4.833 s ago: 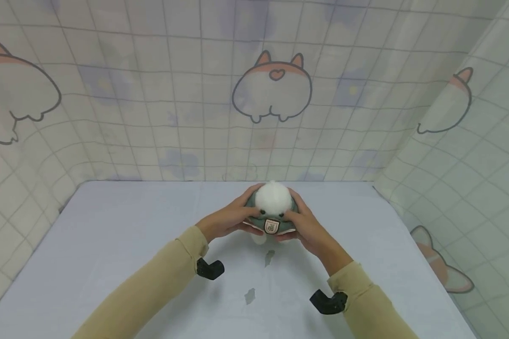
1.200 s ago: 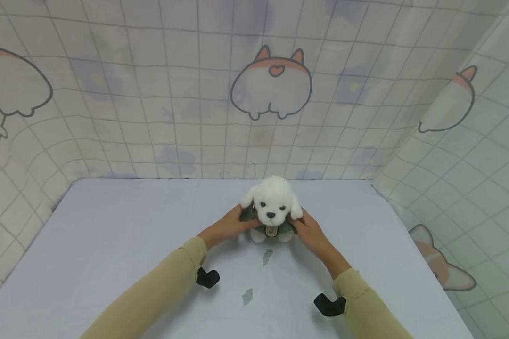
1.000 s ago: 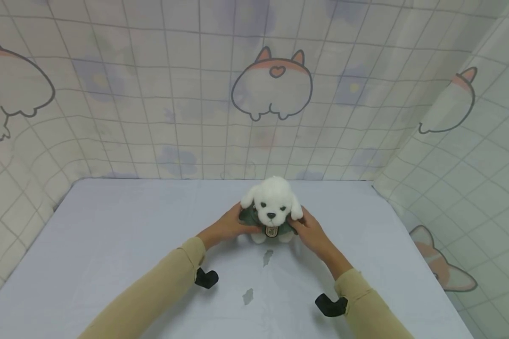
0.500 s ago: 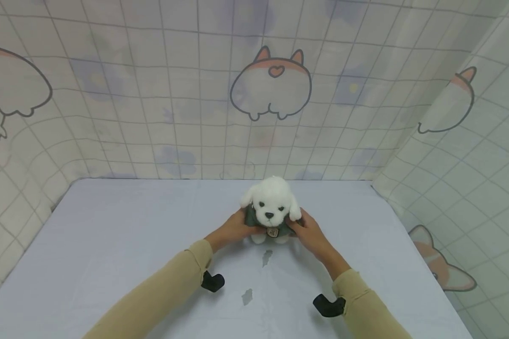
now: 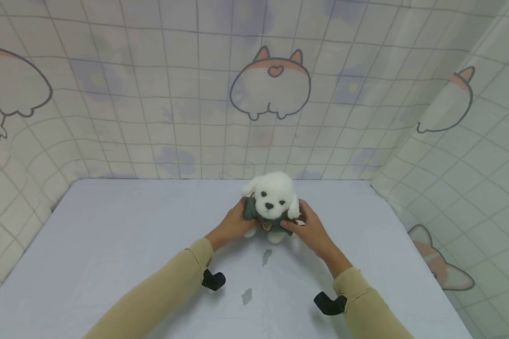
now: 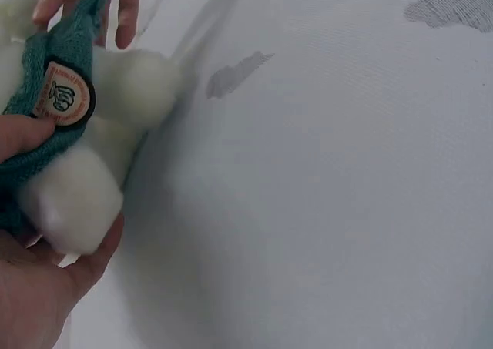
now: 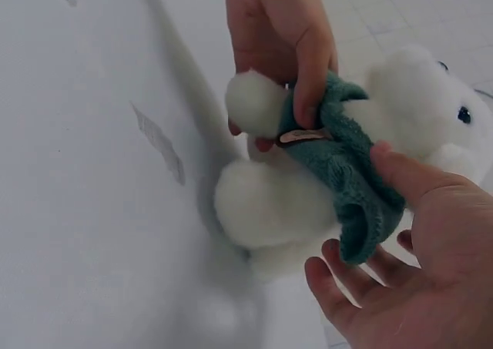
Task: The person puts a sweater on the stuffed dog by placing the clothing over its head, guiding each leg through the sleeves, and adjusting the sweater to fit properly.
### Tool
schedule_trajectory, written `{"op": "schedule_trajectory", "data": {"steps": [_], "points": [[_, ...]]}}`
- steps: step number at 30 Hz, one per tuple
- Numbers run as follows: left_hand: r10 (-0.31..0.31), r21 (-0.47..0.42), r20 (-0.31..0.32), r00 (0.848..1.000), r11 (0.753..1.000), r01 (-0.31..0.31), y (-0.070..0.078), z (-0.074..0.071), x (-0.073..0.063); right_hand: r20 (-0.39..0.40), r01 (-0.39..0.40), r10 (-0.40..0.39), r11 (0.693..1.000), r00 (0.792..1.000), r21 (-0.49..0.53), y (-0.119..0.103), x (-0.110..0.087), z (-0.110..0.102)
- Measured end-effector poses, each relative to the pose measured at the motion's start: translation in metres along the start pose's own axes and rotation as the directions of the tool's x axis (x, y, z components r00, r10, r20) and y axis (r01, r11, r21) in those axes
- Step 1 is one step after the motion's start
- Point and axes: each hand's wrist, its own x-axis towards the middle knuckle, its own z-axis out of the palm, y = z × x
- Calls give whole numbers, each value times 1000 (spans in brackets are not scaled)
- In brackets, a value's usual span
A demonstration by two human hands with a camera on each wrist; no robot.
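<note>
A white plush dog point(image 5: 273, 195) with floppy ears is held at the far middle of the table, tilted a little. A green knit garment point(image 7: 339, 172) with a round badge point(image 6: 65, 95) is around its body below the head. My left hand point(image 5: 232, 223) grips the body from the left, thumb over the garment beside the badge and fingers under a paw. On the other side, my right hand point(image 5: 311, 230) has its thumb against the garment near the neck, with the garment's edge between thumb and loosely curled fingers. The dog's back is hidden.
A white cloth covers the table point(image 5: 152, 212), with two grey patches, one of them a torn-looking spot point(image 5: 247, 296). A gridded curtain point(image 5: 186, 94) printed with corgis hangs behind and at both sides. Black wrist cameras point(image 5: 213, 280) sit below the cuffs.
Earlier the garment was up around the dog's head; it is now down below the face. In the last half second the dog has been turned slightly and tilted, and my right thumb has shifted.
</note>
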Motion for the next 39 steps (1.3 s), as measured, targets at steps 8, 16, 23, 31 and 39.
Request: {"op": "schedule_trajectory", "data": {"steps": [8, 16, 23, 31, 39], "points": [[125, 54, -104, 987, 991, -120, 15, -12, -1, -11, 68, -67, 994, 998, 91, -16, 1, -8], [203, 180, -83, 976, 966, -186, 29, -33, -5, -87, 43, -39, 998, 995, 45, -23, 2, -14], [204, 374, -41, 978, 911, -175, 42, -37, -12, -43, 25, -26, 999, 999, -22, -22, 6, -11], [187, 500, 100, 977, 840, -211, 48, -26, -22, 19, 148, -147, 968, 989, -201, -27, 4, 5], [223, 426, 115, 968, 869, -251, 42, -27, -20, 83, 143, -121, 921, 989, -361, -21, 2, 17]]}}
